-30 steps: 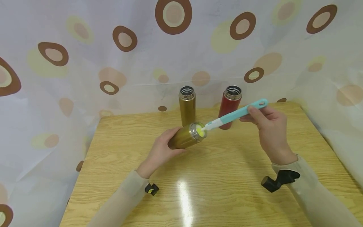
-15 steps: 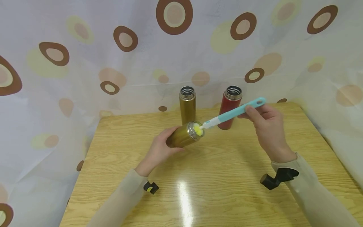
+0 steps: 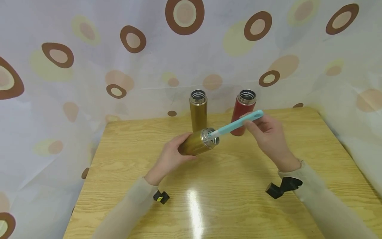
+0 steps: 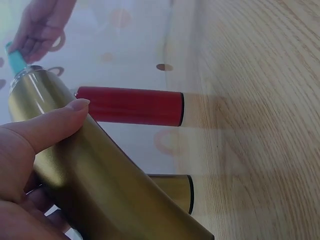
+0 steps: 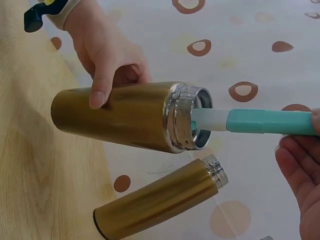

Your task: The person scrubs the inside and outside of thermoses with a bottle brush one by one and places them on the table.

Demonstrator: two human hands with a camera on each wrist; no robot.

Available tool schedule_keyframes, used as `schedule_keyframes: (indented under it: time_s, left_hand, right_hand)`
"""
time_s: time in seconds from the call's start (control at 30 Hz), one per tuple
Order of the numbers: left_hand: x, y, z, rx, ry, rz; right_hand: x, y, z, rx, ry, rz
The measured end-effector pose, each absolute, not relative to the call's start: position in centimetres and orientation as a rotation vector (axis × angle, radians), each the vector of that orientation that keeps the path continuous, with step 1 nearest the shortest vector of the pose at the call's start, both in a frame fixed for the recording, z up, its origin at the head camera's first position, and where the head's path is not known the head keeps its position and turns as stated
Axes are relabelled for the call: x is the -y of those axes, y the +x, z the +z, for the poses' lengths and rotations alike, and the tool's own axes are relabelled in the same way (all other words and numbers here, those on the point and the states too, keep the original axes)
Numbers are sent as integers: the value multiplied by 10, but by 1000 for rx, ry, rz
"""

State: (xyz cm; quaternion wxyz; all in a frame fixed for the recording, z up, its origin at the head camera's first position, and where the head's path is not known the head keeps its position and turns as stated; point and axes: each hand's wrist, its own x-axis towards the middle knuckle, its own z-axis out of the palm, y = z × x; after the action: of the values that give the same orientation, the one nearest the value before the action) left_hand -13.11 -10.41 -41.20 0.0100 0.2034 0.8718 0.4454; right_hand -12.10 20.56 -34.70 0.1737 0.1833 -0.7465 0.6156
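My left hand point(image 3: 170, 156) grips a gold thermos bottle point(image 3: 193, 145) round its body, holding it tilted above the table with its open steel mouth toward the right. Between thumb and fingers, my right hand point(image 3: 270, 139) pinches the turquoise handle of a bottle brush point(image 3: 234, 125). The brush's white neck enters the mouth of the held bottle, as the right wrist view shows; its head is hidden inside. Behind the held bottle stands a second gold thermos bottle point(image 3: 198, 113), upright and without a lid. A red thermos bottle point(image 3: 242, 108), also lidless, stands behind the brush handle.
The wooden table point(image 3: 128, 172) reaches back to a patterned curtain point(image 3: 167, 59) that also hangs along both sides. Black camera mounts sit on both wrists. A bright light reflection lies on the table's front middle.
My right hand has moved left and slightly down, pushing the brush deeper. Its yellow sponge head, visible at the bottle mouth before, is now out of sight inside. The left hand stays nearly still.
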Motion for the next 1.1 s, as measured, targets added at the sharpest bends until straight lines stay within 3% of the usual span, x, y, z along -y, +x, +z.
schedule_keyframes:
  time_s: [0.2,0.7,1.1]
  left_hand:
    - [99,-129,-411,-2700,598,1427]
    - [103,-131,-411,-2661,563,1470]
    - [102,-131,-417,-2719,600,1423]
  right_hand:
    - [-197,-122,-357,2105,641,1843]
    - [-209,-121,-353,1996,536,1922]
    - [-209,-123,-362,1990,630,1981]
